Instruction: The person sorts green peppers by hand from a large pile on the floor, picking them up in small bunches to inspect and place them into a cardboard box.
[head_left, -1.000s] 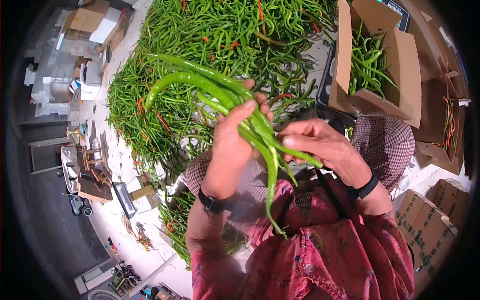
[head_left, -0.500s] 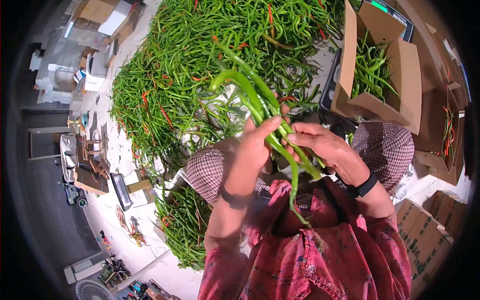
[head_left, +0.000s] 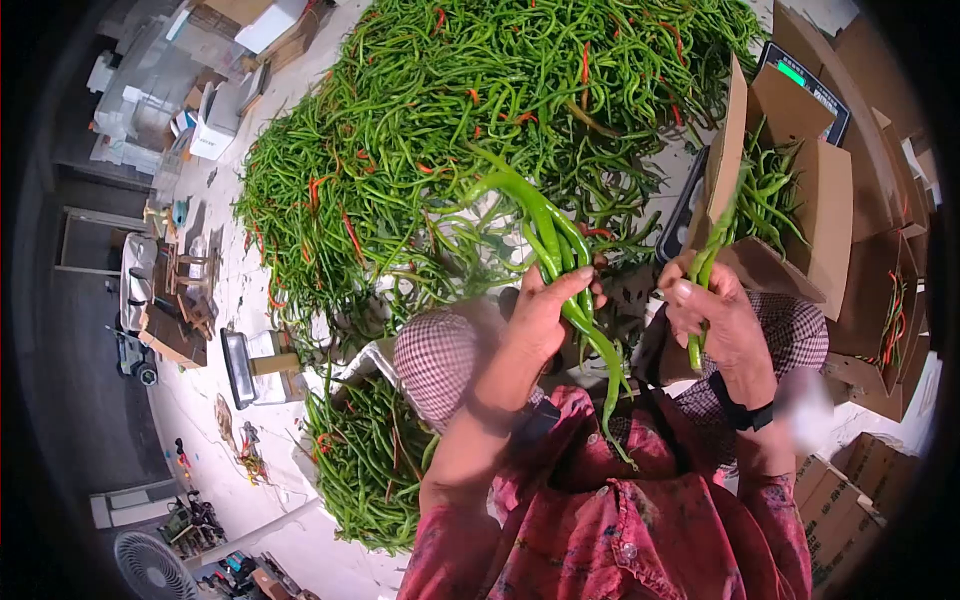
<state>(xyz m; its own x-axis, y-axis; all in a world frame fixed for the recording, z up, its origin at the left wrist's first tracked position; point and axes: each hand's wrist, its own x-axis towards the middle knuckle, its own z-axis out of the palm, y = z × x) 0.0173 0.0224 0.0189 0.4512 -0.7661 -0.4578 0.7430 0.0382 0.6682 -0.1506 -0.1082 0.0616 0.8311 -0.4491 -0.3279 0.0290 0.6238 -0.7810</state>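
Observation:
My left hand (head_left: 545, 312) is closed round a small bunch of long green chili peppers (head_left: 540, 215); their upper ends fan out over the pile and one curved pepper hangs below the fist. My right hand (head_left: 708, 308) grips a couple of green chili peppers (head_left: 722, 240) between thumb and fingers, held upright beside the open cardboard box (head_left: 828, 210). Inside that box lie more green chili peppers (head_left: 772, 190). Ahead of me spreads a large pile of green chili peppers (head_left: 400, 130) with scattered red ones.
A scale with a lit green display (head_left: 795, 75) stands behind the box. More green peppers (head_left: 370, 460) fill a container by my left knee. Further boxes (head_left: 850, 500) stand at the right. A low stool-like item (head_left: 260, 365) and a fan (head_left: 155, 570) are to the left.
My right hand has drawn away from the left, moving right toward the box with a couple of peppers. My left hand keeps the rest of the bunch. The view has shifted slightly.

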